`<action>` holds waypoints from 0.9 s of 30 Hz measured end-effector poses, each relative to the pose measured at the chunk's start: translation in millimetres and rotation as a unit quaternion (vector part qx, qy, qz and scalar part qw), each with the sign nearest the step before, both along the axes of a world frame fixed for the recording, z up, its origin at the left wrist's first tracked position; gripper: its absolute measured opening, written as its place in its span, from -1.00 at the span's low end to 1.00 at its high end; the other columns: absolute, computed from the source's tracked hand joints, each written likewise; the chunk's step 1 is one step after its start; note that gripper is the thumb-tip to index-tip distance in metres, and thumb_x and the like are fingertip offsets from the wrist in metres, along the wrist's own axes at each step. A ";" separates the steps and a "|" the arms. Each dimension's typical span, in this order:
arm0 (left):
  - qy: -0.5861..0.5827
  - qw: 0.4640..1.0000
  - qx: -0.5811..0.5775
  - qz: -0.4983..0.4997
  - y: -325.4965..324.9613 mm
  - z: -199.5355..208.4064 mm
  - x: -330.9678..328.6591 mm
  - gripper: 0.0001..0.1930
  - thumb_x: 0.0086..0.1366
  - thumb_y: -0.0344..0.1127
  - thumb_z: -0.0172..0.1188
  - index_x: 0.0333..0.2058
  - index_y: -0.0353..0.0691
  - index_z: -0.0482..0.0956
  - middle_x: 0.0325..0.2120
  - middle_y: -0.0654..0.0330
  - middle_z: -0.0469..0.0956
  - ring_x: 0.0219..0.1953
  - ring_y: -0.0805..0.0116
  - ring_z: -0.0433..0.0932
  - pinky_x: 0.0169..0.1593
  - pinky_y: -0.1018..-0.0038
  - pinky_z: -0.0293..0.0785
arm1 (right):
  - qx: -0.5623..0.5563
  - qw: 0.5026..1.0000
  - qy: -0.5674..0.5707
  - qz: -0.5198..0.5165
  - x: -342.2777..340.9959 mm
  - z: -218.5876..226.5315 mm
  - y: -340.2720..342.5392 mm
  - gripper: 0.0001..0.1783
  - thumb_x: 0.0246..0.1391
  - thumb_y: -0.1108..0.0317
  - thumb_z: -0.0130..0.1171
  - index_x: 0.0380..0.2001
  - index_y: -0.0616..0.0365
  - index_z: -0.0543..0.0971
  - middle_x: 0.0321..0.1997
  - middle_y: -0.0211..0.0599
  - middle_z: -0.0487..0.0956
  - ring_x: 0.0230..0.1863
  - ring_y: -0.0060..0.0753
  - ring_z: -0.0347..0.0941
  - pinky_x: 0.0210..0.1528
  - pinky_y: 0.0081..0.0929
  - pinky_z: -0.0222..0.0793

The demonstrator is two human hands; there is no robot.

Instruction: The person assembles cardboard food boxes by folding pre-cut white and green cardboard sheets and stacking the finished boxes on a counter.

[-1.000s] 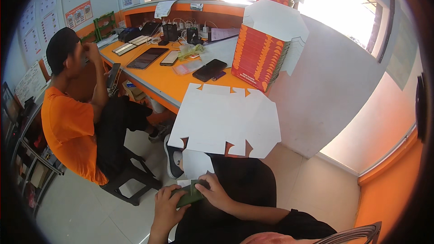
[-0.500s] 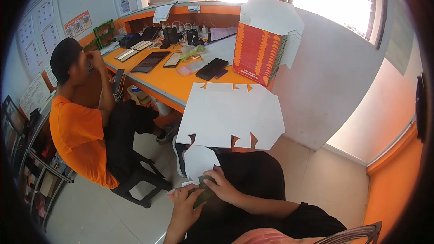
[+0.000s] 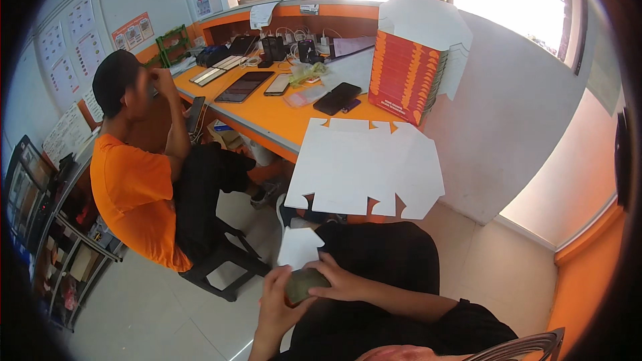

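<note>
A partly folded cardboard box [image 3: 301, 247] is between my two hands in front of my dark-clothed lap. Its white flap points away from me, and a dark green panel shows between my fingers. My left hand [image 3: 277, 301] grips its left side with the fingers up along the edge and the thumb below. From the right, my right hand [image 3: 333, 281] closes on the other side, fingers bent over the green panel. Beyond the box, a flat white cardboard blank [image 3: 368, 167] with notched edges lies at the near side of the orange table. The box's underside is hidden.
A tall stack of red and orange cardboard blanks [image 3: 404, 73] stands at the table's right end. Phones [image 3: 338, 98], a tablet [image 3: 244, 87] and cables lie across the orange table [image 3: 267, 117]. A person in an orange shirt [image 3: 134, 180] sits on a black stool [image 3: 231, 267] at left.
The view has shifted, so the surroundings sit further right. The box has turned in my hands, showing more of its green panel and less of the white flap.
</note>
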State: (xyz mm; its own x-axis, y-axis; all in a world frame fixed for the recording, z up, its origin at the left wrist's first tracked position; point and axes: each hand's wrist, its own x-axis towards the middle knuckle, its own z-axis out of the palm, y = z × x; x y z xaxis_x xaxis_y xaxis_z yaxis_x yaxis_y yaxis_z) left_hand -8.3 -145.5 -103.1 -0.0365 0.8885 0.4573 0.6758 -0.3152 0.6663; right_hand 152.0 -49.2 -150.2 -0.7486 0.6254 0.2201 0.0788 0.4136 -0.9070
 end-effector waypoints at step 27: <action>-0.577 0.813 -0.008 -0.080 -20.1 -10.4 -57.9 -0.35 -0.04 -0.41 0.32 0.03 -0.39 0.24 -0.07 0.07 0.43 -0.03 0.23 0.44 0.07 0.33 0.33 | -0.235 0.949 0.197 -0.077 -16.1 -51.8 10.4 -0.37 0.11 0.14 0.03 0.17 0.13 0.10 0.31 -0.18 -0.09 0.25 -0.13 0.06 0.19 -0.18 0.08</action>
